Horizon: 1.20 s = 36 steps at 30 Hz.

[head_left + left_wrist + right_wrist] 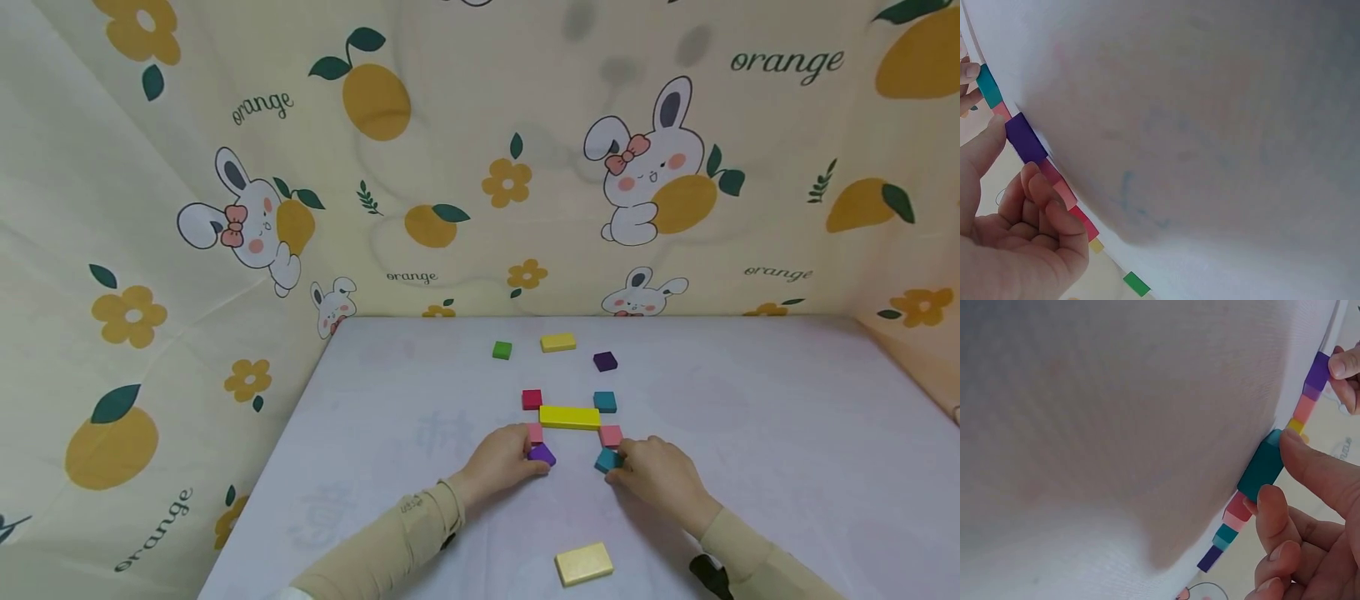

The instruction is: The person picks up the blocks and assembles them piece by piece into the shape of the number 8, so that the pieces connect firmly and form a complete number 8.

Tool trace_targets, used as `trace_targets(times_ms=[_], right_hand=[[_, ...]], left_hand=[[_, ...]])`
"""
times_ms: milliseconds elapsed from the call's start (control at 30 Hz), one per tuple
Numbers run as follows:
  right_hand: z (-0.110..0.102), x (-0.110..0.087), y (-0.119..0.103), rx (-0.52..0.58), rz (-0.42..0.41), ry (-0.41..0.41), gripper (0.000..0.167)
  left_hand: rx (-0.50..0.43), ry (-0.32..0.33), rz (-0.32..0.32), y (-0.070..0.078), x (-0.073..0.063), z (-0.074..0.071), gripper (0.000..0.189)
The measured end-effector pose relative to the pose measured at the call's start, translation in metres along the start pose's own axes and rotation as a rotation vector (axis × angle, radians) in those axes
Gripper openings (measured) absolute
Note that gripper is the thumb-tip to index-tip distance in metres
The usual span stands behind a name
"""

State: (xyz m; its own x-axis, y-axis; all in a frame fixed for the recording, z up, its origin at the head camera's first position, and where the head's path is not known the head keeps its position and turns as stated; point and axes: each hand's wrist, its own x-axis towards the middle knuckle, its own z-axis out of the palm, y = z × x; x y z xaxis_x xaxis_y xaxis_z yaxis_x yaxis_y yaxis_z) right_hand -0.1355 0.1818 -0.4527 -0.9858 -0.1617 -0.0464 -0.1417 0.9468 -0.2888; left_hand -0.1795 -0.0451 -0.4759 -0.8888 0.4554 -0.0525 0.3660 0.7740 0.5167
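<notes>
My left hand point(497, 461) pinches a purple block point(542, 454) on the table, thumb at one end and a fingertip at the other in the left wrist view. Across from it, my right hand point(663, 477) holds a teal block point(607, 460) the same way, its thumb and a finger at the ends. Just beyond the held blocks lie two pink blocks point(611, 436), the left one partly covered by my fingers. Between the pink blocks and slightly farther off is a long yellow block point(570, 417). A red block point(532, 399) and a second teal block point(604, 402) sit near its far corners.
Toward the back of the white table point(397, 392) lie a green block point(502, 350), a pale yellow block point(558, 342) and a dark purple block point(605, 361). Another pale yellow block point(584, 564) is at the front. A printed cloth point(465, 100) hangs behind.
</notes>
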Motion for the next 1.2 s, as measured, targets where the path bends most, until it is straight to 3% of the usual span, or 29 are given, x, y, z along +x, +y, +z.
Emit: trace_targets(times_ms=[900, 1200], right_hand=[[-0.006, -0.006, -0.009, -0.043, 0.003, 0.003, 0.027], [-0.005, -0.013, -0.016, 0.184, 0.027, -0.182, 0.021]], left_hand=[[0.002, -0.012, 0.008, -0.002, 0.001, -0.001, 0.034], [-0.028, -0.015, -0.015, -0.003, 0.002, 0.001, 0.034]])
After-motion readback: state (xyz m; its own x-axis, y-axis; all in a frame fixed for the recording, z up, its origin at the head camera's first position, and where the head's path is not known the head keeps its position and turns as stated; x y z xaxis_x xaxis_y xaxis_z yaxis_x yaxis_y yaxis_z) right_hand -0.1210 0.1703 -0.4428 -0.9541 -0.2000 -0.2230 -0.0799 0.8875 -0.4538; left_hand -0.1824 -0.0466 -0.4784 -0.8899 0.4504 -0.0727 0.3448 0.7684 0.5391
